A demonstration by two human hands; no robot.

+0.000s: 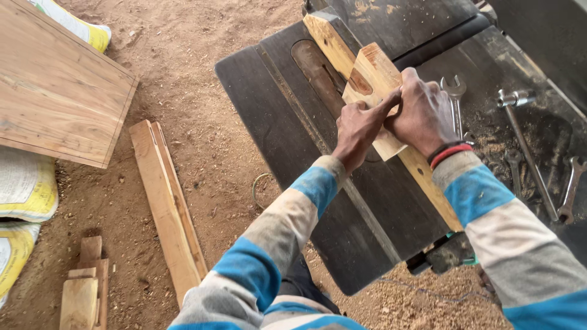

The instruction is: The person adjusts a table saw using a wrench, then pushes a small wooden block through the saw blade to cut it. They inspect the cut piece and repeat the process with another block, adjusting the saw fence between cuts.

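Wood block: a small, pale wood block [374, 85] lies on top of the saw table [269, 110]. It rests against a long wooden rail [428, 183] that runs across the table top.
Left hand: the left hand [358, 128] is on the saw table, pressed on the near edge of the wood block. Its pointing finger is stretched out along the block and touches the other hand. The other fingers are curled in. It pushes on the block more than it wraps it.
Right hand: the right hand [422, 113] is on the saw table too, laid over the wood block with the fingers bent down around it. It holds the block tight. Red and black bands [449, 153] sit on this wrist.
Sleeves: both arms wear dusty sleeves with blue and grey stripes.
Saw table: it is dark and flat, with a long slot [318, 73] in it. The slot is just beside the wood block, on the left-hand side.
Tools: some metal wrenches [538, 165] lie in sawdust on the far right part of the saw table, well apart from the block.
Planks: two long planks [168, 214] lie on the dirt ground, left of the saw table.
Board: a big flat board [55, 91] sits farther left of the saw table, past the planks.
Small pieces: short bits of wood [85, 290] lie on the ground, left of the saw table and near the bottom.
Sacks: white and yellow sacks [21, 195] lie by the big board, far from the saw table.
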